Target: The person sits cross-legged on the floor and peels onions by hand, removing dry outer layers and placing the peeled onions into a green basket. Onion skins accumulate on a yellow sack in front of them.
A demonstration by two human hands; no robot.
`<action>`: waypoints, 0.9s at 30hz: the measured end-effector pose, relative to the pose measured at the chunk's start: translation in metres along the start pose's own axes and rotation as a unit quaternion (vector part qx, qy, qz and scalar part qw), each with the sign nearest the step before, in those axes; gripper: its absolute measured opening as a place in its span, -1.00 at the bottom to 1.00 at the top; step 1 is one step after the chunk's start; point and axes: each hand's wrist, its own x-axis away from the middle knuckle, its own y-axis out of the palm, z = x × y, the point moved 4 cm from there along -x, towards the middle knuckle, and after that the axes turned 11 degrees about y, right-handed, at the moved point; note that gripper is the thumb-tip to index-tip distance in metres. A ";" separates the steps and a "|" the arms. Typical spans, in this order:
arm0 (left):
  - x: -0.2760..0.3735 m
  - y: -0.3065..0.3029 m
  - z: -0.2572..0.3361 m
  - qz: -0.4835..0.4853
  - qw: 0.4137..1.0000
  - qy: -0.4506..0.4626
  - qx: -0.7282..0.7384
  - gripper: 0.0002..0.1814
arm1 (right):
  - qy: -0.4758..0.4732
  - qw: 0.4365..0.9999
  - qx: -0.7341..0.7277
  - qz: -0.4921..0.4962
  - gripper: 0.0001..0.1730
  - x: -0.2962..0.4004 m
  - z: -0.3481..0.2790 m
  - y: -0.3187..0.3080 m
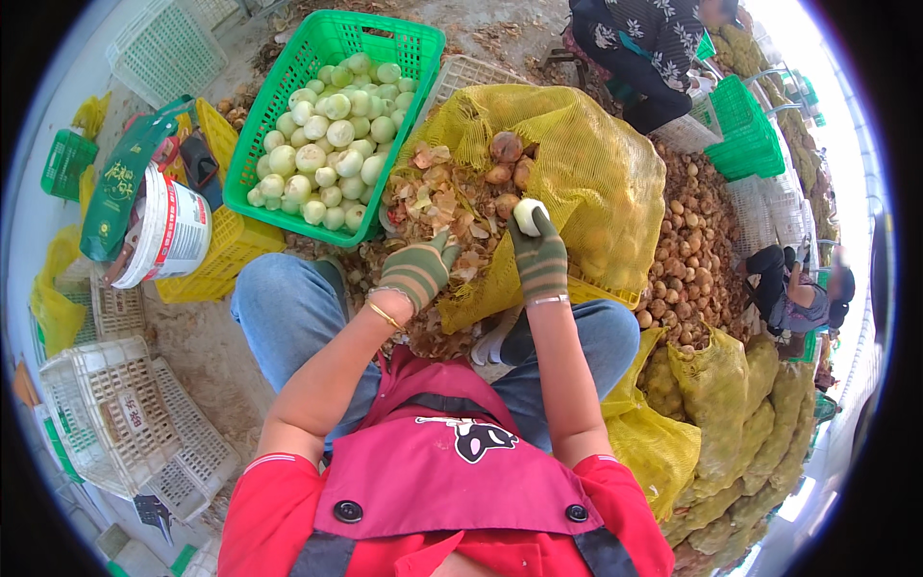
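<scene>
My right hand (538, 261), in a green-and-tan striped glove, is closed around a peeled white onion (530, 218). It holds the onion over the front of a yellow mesh sack (598, 173). My left hand (417, 272), gloved alike, is over loose onion skins (425, 198) with its fingers curled. Whether it grips something small is hidden. Unpeeled onions (506, 147) show at the sack's mouth, just beyond the right hand. Ahead and to the left, a green plastic crate (239, 173) holds many peeled onions (339, 133).
A white bucket (189, 229) and a yellow crate (245, 249) stand left; white crates (108, 425) are lower left. Unpeeled onions (685, 252) and filled mesh sacks (721, 404) lie right. One person (649, 58) sits ahead right, another (800, 288) far right.
</scene>
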 end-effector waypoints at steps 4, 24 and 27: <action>-0.002 0.004 0.000 -0.106 0.994 -0.025 0.006 -0.40 | 0.069 0.965 0.070 -0.242 -0.53 -0.003 -0.002 0.105; -0.004 -0.013 0.008 -0.088 0.995 -0.023 0.048 -0.27 | -0.326 0.298 0.896 0.038 -0.34 -0.103 -0.022 0.103; -0.005 -0.013 -0.002 -0.039 0.999 -0.002 0.035 -0.30 | -0.385 0.366 0.846 0.052 -0.36 -0.082 -0.038 0.096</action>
